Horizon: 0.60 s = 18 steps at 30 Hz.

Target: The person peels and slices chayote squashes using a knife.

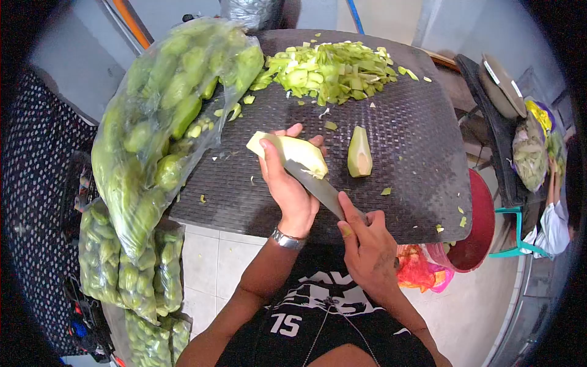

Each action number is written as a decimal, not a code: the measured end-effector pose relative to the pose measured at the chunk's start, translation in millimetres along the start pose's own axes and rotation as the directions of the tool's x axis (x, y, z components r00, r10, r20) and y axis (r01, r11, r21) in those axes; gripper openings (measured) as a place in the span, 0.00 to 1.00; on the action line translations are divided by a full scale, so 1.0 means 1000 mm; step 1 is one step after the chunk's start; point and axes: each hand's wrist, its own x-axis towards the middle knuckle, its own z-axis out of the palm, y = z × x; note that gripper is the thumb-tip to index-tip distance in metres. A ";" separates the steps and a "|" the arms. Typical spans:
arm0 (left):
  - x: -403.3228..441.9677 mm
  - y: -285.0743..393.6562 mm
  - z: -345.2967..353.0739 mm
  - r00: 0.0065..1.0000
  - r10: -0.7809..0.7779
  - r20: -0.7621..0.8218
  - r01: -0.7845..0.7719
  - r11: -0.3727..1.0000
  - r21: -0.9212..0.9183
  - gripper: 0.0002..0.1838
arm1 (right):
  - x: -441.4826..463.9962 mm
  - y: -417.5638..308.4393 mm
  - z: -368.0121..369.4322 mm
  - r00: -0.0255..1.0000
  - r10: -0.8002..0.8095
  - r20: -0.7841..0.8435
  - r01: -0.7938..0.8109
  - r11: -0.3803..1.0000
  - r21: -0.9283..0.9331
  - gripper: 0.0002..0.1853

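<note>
My left hand (290, 189) holds a pale, peeled vegetable (293, 151), which looks like a chayote, tilted above the dark woven-pattern table (244, 211). My right hand (369, 248) is closed round the handle of a knife (324, 194). The blade points up and left, lying against the lower side of the vegetable, by my left palm; whether it is cutting in, I cannot tell. Right of my left hand, a second, partly peeled chayote (359, 153) rests on the table. Beyond both hands is a heap of green peelings (333, 70).
A large clear bag of green chayotes (177, 116) covers the table's left side. More filled bags (131, 263) stand below it. By the right edge are a red tub (477, 226) and a teal stool (518, 232). A person's arm and white clothing (553, 223) show at far right.
</note>
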 end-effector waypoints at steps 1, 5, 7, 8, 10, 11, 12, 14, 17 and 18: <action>0.000 -0.003 -0.001 1.000 0.016 -0.009 -0.016 1.000 -0.019 0.25 | 0.001 -0.001 0.000 1.000 0.014 0.007 -0.014 1.000 -0.011 0.25; 0.004 -0.003 0.003 0.997 0.060 -0.055 -0.060 0.998 0.002 0.27 | 0.002 0.004 0.015 0.999 -0.017 -0.050 0.019 0.999 0.042 0.26; 0.008 -0.003 -0.002 0.999 0.011 -0.048 -0.013 0.999 -0.049 0.26 | 0.003 0.009 0.025 0.998 -0.020 -0.061 0.027 0.993 0.115 0.26; 0.010 -0.003 -0.005 0.999 -0.014 -0.043 0.011 0.997 -0.076 0.26 | 0.002 0.012 0.026 0.999 -0.034 -0.032 0.038 0.988 0.149 0.26; 0.019 -0.001 -0.007 0.988 -0.119 -0.096 0.109 0.989 -0.099 0.25 | 0.003 0.020 0.024 0.998 -0.065 0.025 0.058 0.974 0.219 0.26; 0.023 0.001 -0.011 0.977 -0.174 -0.126 0.160 0.981 -0.110 0.25 | 0.002 0.021 0.021 0.989 0.035 0.144 -0.085 0.930 0.356 0.24; 0.027 0.002 -0.015 0.974 -0.206 -0.098 0.191 0.971 -0.144 0.22 | 0.003 0.022 0.014 0.955 0.113 0.273 -0.234 0.853 0.466 0.22; 0.037 0.003 -0.020 0.956 -0.282 -0.076 0.271 0.953 -0.133 0.21 | 0.007 0.026 0.001 0.893 0.159 0.422 -0.404 0.697 0.592 0.19; 0.040 0.010 -0.024 0.886 -0.464 -0.009 0.460 0.879 -0.127 0.20 | 0.012 0.034 -0.009 0.910 0.160 0.382 -0.389 0.648 0.655 0.17; 0.040 0.010 -0.026 0.869 -0.495 0.019 0.494 0.864 -0.098 0.20 | 0.014 0.038 -0.007 0.942 0.160 0.296 -0.319 0.708 0.631 0.16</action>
